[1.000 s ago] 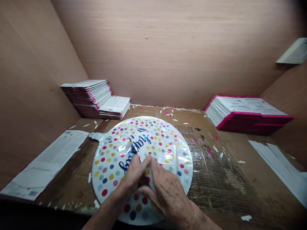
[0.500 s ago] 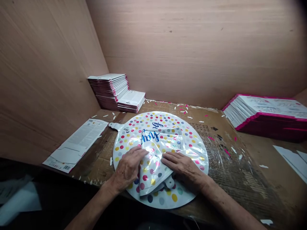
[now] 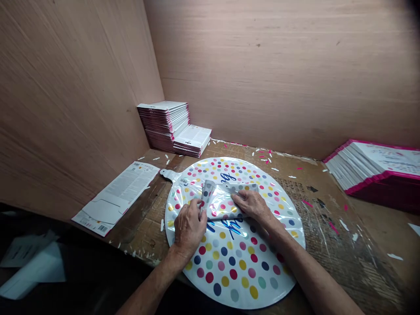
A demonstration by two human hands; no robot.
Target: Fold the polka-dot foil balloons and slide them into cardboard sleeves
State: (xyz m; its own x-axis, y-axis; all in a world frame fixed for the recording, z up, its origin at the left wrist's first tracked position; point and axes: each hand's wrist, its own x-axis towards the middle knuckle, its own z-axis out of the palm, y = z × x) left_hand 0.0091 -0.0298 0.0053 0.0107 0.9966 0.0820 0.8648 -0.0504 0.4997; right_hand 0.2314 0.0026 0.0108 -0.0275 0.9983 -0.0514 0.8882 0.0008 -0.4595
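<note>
A flat, round foil balloon (image 3: 243, 280) with many-coloured dots and blue lettering lies on the cardboard, its tail pointing to the upper left. On top of it rests a second foil balloon (image 3: 223, 208), folded into a small bundle with the same dots. My left hand (image 3: 190, 225) pinches the bundle's left end, where the foil bends upward. With bent fingers, my right hand (image 3: 252, 205) grips the folded foil near its middle and holds it down. The undersides of the folds are hidden.
Printed card sleeves stand in a stack (image 3: 164, 124) at the back left, beside a lower stack (image 3: 193, 138). One flat printed card (image 3: 116, 199) lies at left. Pink-edged cards (image 3: 380, 170) are piled at right. Paper scraps litter the cardboard (image 3: 321, 245); wooden panels (image 3: 262, 78) rise behind and left.
The upper balloon has been folded over into a smaller, narrower bundle, uncovering lettering on the balloon below. My left hand has closed on its left end. The whole view has shifted slightly.
</note>
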